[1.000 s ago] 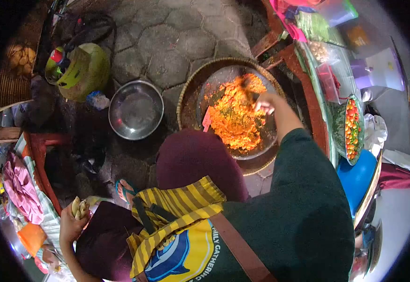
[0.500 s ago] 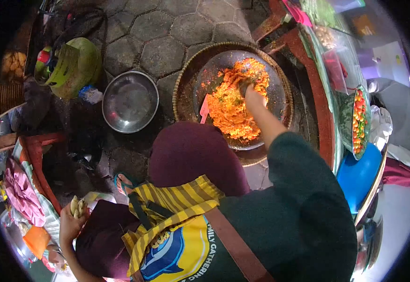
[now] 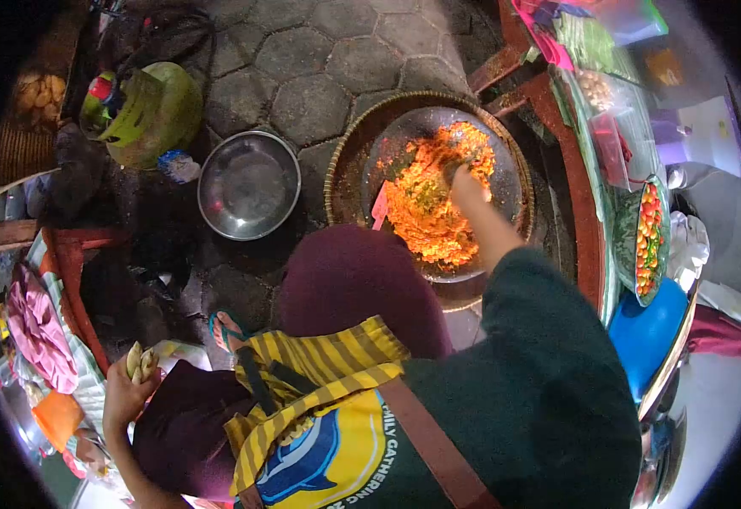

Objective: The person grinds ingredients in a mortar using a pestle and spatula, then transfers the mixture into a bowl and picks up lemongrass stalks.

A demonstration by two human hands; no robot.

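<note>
At eight o'clock the left grip [image 3: 126,397] was curled round at least two pale pods [image 3: 141,363]. One gas cylinder [image 3: 174,114] and one steel bowl [image 3: 249,182] stood at ten. One pink scraper [image 3: 379,206] lay beside one orange mash [image 3: 426,219] on one round slab [image 3: 389,146]. At two, the right grip [image 3: 471,187] was closed round one dark tool [image 3: 452,170] in the mash. One dish [image 3: 626,246] of peppers [image 3: 648,231] sat at three.
</note>
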